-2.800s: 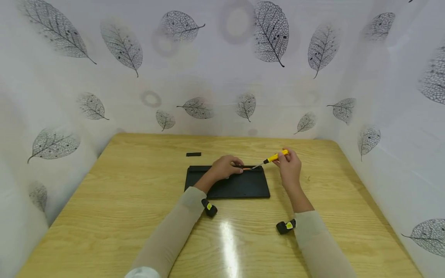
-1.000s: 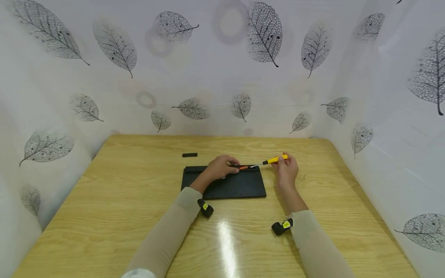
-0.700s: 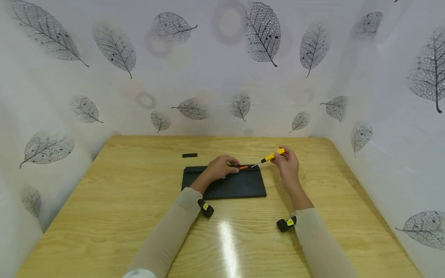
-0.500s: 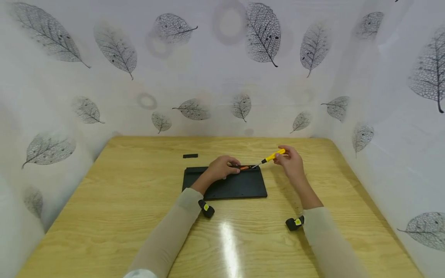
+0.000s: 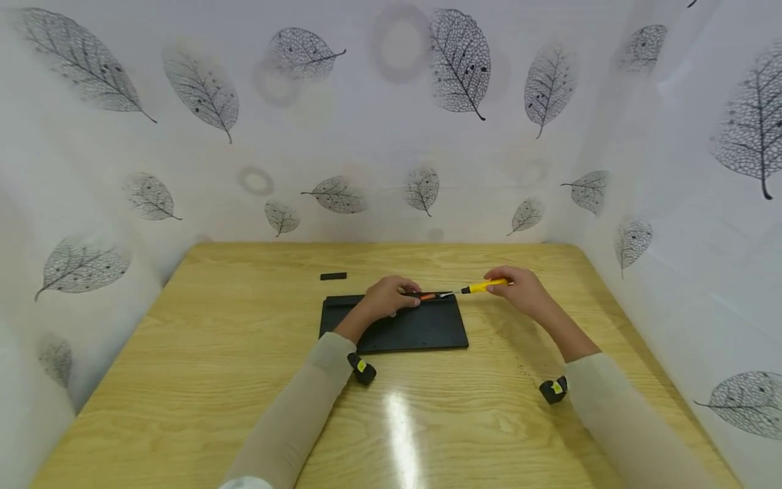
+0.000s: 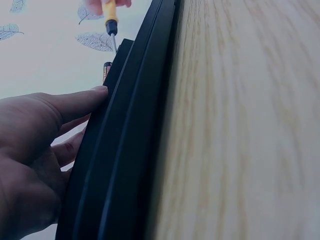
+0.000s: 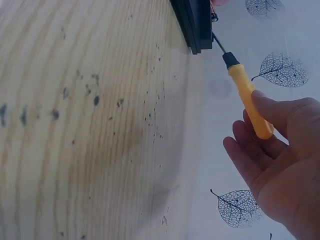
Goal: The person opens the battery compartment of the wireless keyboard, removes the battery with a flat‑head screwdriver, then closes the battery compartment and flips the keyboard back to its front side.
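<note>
A black keyboard (image 5: 421,333) lies underside up on the table, a raised ridge along its far side. My left hand (image 5: 385,297) holds that ridge, its thumb (image 6: 82,103) on the near side and fingers behind. Just right of the thumb, an orange-and-black battery (image 5: 427,297) shows in a slot in the ridge; the left wrist view shows its end standing up past the edge. My right hand (image 5: 519,288) pinches the yellow handle of a screwdriver (image 7: 251,102) between thumb and fingers. The screwdriver's metal tip reaches the slot's right end, beside the battery.
A small black cover strip (image 5: 333,276) lies behind the keyboard on the wooden table (image 5: 214,353). Dark specks mark the wood to the right. A white curtain (image 5: 366,122) with leaf prints stands around the back and sides. Each wrist carries a small black camera (image 5: 552,390).
The right hand and forearm have swung out to the right, and the screwdriver handle has tipped lower. More of the battery shows than at first. The left hand keeps its hold on the keyboard.
</note>
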A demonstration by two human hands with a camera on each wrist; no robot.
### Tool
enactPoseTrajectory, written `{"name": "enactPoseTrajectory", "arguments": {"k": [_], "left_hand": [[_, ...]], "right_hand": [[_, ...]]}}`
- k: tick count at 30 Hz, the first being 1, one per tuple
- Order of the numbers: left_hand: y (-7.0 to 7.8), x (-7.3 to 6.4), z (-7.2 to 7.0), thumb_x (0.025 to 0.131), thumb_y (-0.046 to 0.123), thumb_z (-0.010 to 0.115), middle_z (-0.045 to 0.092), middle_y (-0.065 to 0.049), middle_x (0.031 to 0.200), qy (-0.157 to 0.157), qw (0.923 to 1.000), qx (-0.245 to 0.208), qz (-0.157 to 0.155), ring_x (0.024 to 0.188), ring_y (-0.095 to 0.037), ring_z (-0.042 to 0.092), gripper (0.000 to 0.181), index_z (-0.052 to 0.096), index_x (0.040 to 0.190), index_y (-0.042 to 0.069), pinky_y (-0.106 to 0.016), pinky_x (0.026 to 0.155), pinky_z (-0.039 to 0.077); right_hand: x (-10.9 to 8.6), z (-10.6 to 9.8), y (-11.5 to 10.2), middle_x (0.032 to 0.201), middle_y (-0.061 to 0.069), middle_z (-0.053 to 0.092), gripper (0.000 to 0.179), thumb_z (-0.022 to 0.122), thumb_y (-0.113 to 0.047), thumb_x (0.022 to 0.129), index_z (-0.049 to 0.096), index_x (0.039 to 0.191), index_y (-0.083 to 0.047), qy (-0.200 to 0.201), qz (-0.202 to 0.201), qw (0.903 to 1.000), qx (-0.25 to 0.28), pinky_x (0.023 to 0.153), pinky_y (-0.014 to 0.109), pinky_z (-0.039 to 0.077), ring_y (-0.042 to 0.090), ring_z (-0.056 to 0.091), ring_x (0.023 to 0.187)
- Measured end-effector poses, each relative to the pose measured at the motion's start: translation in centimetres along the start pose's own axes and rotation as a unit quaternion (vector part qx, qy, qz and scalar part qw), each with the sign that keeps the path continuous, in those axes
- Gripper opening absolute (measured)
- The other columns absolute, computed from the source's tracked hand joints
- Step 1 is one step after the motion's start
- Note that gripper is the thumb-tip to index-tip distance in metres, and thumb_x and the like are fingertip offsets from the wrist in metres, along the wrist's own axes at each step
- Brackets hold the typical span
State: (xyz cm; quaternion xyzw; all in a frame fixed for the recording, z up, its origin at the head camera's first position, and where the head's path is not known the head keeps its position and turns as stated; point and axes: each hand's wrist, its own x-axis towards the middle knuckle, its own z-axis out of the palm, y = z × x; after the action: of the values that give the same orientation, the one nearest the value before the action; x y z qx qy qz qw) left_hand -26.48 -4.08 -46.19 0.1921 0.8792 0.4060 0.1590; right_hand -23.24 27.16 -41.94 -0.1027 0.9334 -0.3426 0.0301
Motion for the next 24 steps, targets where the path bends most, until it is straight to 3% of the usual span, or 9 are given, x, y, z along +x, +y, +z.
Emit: {"name": "enactPoseTrajectory", "arguments": {"k": [5, 13, 17, 24], "left_hand": [[0.0, -0.1, 0.0, 0.096, 0.03, 0.07, 0.066, -0.008, 0.127, -0.002, 1.0, -0.003, 0.0, 0.066, -0.017, 0.06, 0.029, 0.071, 0.124, 0.021, -0.03, 0.056, 0.049], [-0.1, 0.0, 0.0, 0.096, 0.031, 0.071, 0.067, -0.006, 0.127, 0.001, 1.0, -0.003, 0.002, 0.066, -0.015, 0.059, 0.03, 0.071, 0.124, 0.022, -0.029, 0.057, 0.049], [0.0, 0.0, -0.1, 0.096, 0.031, 0.071, 0.067, -0.006, 0.127, 0.001, 1.0, -0.001, 0.003, 0.07, -0.016, 0.061, 0.03, 0.071, 0.124, 0.022, -0.03, 0.058, 0.049], [0.0, -0.1, -0.1, 0.096, 0.032, 0.07, 0.067, -0.007, 0.127, -0.002, 1.0, -0.002, 0.007, 0.071, -0.017, 0.062, 0.03, 0.071, 0.125, 0.022, -0.031, 0.059, 0.051]], "right_hand": [[-0.6, 0.0, 0.6, 0.128, 0.022, 0.064, 0.035, 0.065, -0.018, 0.1, 0.064, 0.131, -0.002, -0.038, -0.002, 0.9986, -0.038, 0.095, 0.054, 0.05, 0.04, 0.059, 0.118], [-1.8, 0.9, 1.7, 0.104, 0.006, 0.067, 0.032, 0.064, -0.013, 0.099, 0.065, 0.13, -0.008, -0.095, -0.042, 0.9922, -0.069, 0.077, 0.039, 0.049, 0.02, 0.059, 0.091], [-2.4, 1.1, 2.2, 0.104, 0.006, 0.066, 0.034, 0.064, -0.014, 0.099, 0.065, 0.132, -0.008, -0.076, -0.045, 0.9949, -0.05, 0.074, 0.036, 0.048, 0.018, 0.056, 0.088], [-3.6, 0.2, 4.3, 0.111, 0.013, 0.065, 0.039, 0.063, -0.017, 0.101, 0.06, 0.138, -0.004, -0.016, -0.008, 0.9987, -0.047, 0.079, 0.038, 0.048, 0.023, 0.057, 0.093]]}}
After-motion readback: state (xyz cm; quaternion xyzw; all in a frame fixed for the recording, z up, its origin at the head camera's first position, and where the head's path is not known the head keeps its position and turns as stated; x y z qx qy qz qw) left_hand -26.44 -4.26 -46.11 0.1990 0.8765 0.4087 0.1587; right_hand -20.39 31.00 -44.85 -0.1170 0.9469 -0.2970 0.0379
